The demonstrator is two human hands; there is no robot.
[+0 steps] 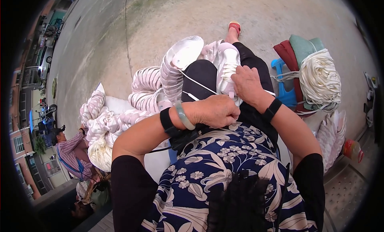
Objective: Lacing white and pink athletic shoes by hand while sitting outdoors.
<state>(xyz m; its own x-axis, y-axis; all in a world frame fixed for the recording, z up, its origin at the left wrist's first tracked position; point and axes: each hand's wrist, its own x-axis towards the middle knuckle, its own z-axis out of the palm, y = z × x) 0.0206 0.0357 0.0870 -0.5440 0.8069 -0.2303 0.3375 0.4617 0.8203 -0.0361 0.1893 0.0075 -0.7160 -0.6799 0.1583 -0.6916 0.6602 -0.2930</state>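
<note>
A white shoe upper [229, 66] with pale pink parts and white lacing lies between my thighs, its toe pointing away from me. My right hand [249, 85] is closed at its right edge, with the fingers curled against the lacing. Just nearer to me, my left hand [222, 111] is closed beside the upper's near end; what its fingers hold is hidden from view. A loose white lace [200, 82] runs across my black-clad left thigh toward the upper.
Stacked pink-and-white uppers [146, 86] curve along my left. At right, a bundle of white laces [321, 78] rests beside folded red and green cloth on a blue stool [283, 86]. More uppers [333, 140] and a bottle [353, 151] lie nearer. Another person [74, 152] sits far left.
</note>
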